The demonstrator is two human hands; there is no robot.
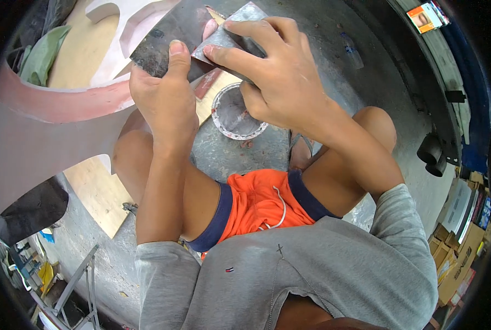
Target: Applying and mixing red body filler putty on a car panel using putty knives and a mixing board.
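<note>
My left hand (pixel 165 104) pinches a thin dark grey sheet or plate (pixel 152 52), thumb on top. In my right hand (pixel 289 74) is a flat, scuffed grey plate (pixel 251 12), its fingers pressed on the upper face. The two flat pieces come together between my hands; how they meet is partly hidden. A pink lump (pixel 209 28), like filler putty, shows between them. Beneath my right hand stands a small round tub (pixel 215 113) with a stained white rim and greyish contents. Close to my left hand curves a large grey panel (pixel 53 143) with a reddish-pink band along its edge.
Beyond the panel lies a pale, cut-out piece (pixel 110 58) on a wooden board (pixel 72 44). A reddish block (pixel 207 82) rests by the tub. A plastic bottle (pixel 351 49) lies on the floor. A dark curved part (pixel 410 71) spans the right; boxes (pixel 457 264) are stacked below it.
</note>
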